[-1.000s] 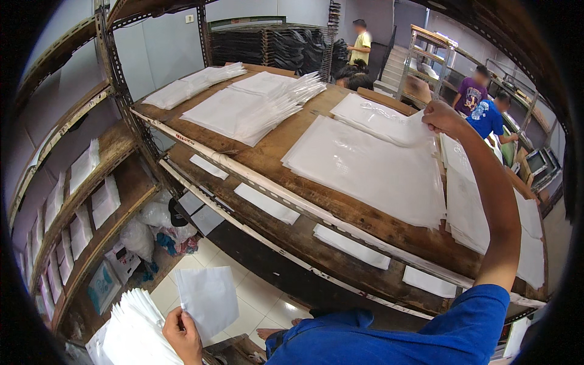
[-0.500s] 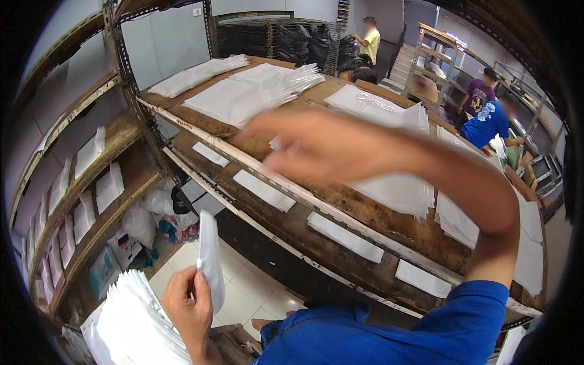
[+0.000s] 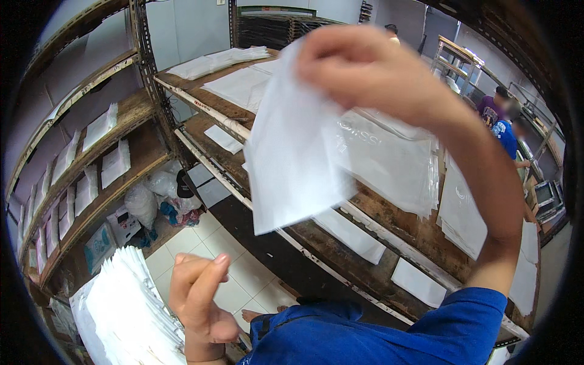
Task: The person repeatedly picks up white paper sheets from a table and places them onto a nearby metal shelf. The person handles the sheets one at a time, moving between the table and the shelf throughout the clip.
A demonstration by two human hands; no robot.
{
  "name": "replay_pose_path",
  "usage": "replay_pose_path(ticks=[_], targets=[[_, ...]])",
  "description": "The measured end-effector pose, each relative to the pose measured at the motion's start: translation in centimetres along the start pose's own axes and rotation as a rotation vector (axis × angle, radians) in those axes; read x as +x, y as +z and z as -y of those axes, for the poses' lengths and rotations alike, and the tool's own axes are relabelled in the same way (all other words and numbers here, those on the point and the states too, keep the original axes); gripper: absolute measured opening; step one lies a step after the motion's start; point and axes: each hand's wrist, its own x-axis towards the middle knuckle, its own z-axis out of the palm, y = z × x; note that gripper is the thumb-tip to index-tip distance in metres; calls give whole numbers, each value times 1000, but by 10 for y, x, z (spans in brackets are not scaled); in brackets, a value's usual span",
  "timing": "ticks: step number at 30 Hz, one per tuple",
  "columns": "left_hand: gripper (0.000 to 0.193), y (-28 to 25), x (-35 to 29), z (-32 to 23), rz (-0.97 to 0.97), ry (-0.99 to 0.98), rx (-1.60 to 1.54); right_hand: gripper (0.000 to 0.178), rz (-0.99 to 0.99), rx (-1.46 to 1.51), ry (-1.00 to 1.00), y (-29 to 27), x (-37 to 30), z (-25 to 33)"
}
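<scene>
My right hand (image 3: pixel 359 70) is raised over the shelf rack, its fingers closed on the top of a white plastic bag (image 3: pixel 292 158). The bag hangs down opened out, blurred by motion. Below and to the left, my left hand (image 3: pixel 201 298) holds nothing, its thumb apart from the half-curled fingers. A thick fanned stack of white bags (image 3: pixel 131 304) lies against my left forearm. Behind the hanging bag, a pile of whitish bags (image 3: pixel 389 161) with pale lettering spreads on the top wooden shelf (image 3: pixel 426 228).
More flat white bags (image 3: pixel 213 64) lie at the shelf's far end, and a stack (image 3: pixel 420 283) sits on the tier below. A second rack (image 3: pixel 131 109) with bag stacks stands left. Clear plastic bundles (image 3: pixel 143 204) are under it. People (image 3: pixel 505 134) work at the far right.
My right hand has moved up, now with the white bag hanging from it. The folded white piece has left my left hand, whose fingers have loosened. The view has shifted slightly.
</scene>
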Motion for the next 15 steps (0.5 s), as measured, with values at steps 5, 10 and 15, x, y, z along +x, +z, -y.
replay_pose_path(ticks=[5, 10, 15], targets=[[64, -10, -52, 40, -21, -295, 5, 18, -357, -72, 385, -74, -60, -57], [34, -18, -116, 66, 33, -626, 49, 14, -281, -58, 631, -63, -121, -89], [23, -26, -143, 63, 83, -834, 133, 14, -195, -183, 673, -49, -151, -96]])
